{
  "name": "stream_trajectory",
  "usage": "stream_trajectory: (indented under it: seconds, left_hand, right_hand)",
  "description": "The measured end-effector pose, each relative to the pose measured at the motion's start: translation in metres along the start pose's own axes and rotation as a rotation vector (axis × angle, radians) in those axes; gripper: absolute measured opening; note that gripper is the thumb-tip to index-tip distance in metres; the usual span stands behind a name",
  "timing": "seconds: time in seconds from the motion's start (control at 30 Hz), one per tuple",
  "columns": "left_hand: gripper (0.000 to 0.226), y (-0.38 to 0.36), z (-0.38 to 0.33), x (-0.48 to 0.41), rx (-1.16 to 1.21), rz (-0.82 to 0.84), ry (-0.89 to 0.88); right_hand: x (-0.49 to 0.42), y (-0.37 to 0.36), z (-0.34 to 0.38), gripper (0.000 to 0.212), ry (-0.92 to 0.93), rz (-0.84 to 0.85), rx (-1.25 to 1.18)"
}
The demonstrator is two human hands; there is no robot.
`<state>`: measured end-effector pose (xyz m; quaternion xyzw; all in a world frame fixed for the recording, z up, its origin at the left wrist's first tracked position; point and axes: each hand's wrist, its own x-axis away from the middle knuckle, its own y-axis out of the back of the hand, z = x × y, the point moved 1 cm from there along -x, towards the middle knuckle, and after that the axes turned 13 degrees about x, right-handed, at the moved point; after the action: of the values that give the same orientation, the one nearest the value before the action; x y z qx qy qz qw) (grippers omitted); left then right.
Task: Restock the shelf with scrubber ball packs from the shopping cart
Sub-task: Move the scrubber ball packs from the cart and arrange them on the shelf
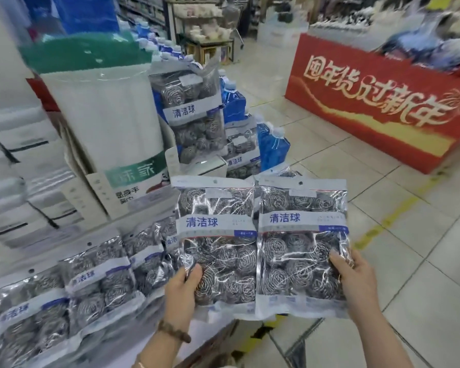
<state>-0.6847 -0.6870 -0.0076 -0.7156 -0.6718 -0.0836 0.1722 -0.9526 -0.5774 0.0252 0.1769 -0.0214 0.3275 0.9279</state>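
By shelf [128, 349], L hand [181, 296] & R hand [356, 282] grip scrubber packs [218, 248]

Pale tiled floor [316, 144] with a red promotional display stand [369, 107] beyond

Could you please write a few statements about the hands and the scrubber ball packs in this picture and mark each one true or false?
1. The left hand grips the left pack, and the right hand grips the right pack. True.
2. The two held packs are stacked flat with their labels facing down. False: they are held upright, side by side, with the labels toward the camera.
3. Other packs lie flat to the left of the left hand. True.
4. A bead bracelet sits on the right wrist. False: it is on the left wrist.
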Motion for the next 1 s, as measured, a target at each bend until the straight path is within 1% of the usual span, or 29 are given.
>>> stream_trajectory:
  seconds: [0.03, 0.07, 0.13, 0.17, 0.3, 0.43, 0.5, 0.6, 0.63, 0.7, 0.77, 0.87, 0.97, 1.0]
  left_hand:
    - [0.062, -0.007, 0.000, -0.008, -0.015, 0.018, -0.008]
    - [0.053, -0.013, -0.001, -0.015, -0.031, 0.022, -0.004]
    - [0.023, -0.028, -0.004, -0.027, -0.034, 0.033, -0.009]
    - [0.018, -0.035, -0.005, -0.033, -0.028, 0.047, -0.016]
    - [0.018, -0.062, -0.005, -0.052, -0.042, 0.056, 0.014]
    - [0.016, -0.093, 0.004, -0.075, -0.036, -0.001, 0.010]
    - [0.016, -0.112, 0.008, -0.085, -0.023, -0.040, 0.009]
    - [0.026, -0.143, 0.016, -0.097, -0.027, -0.120, 0.045]
    - [0.024, -0.154, 0.016, -0.099, -0.018, -0.152, 0.062]
    - [0.023, -0.177, 0.018, -0.104, 0.009, -0.200, 0.087]
    - [0.035, -0.200, 0.019, -0.108, 0.030, -0.241, 0.084]
    - [0.024, -0.229, 0.014, -0.111, 0.050, -0.314, 0.096]
    - [0.037, -0.244, 0.022, -0.120, 0.012, -0.365, 0.123]
    - [0.033, -0.248, 0.024, -0.123, 0.004, -0.387, 0.111]
  right_hand:
    - [-0.011, -0.001, 0.001, 0.023, -0.001, 0.001, 0.014]
    - [-0.021, -0.002, 0.002, 0.023, -0.002, 0.002, 0.021]
    - [-0.040, -0.004, 0.003, 0.021, 0.010, 0.000, 0.028]
    - [-0.049, -0.004, 0.004, 0.022, 0.022, 0.002, 0.025]
    - [-0.092, -0.006, 0.002, 0.022, 0.025, 0.023, 0.032]
    - [-0.149, -0.006, -0.003, 0.021, 0.028, 0.087, 0.075]
    - [-0.183, -0.007, -0.004, 0.021, 0.029, 0.147, 0.075]
    - [-0.237, -0.006, -0.005, 0.033, 0.030, 0.238, 0.117]
    - [-0.254, -0.006, -0.004, 0.033, 0.032, 0.270, 0.129]
    - [-0.288, -0.005, -0.005, 0.022, 0.043, 0.326, 0.153]
    - [-0.318, -0.004, -0.004, 0.015, 0.062, 0.368, 0.188]
    - [-0.359, -0.008, -0.007, 0.013, 0.061, 0.419, 0.217]
    - [-0.393, -0.016, -0.012, 0.014, 0.070, 0.483, 0.237]
    - [-0.402, -0.019, -0.013, 0.016, 0.067, 0.508, 0.236]
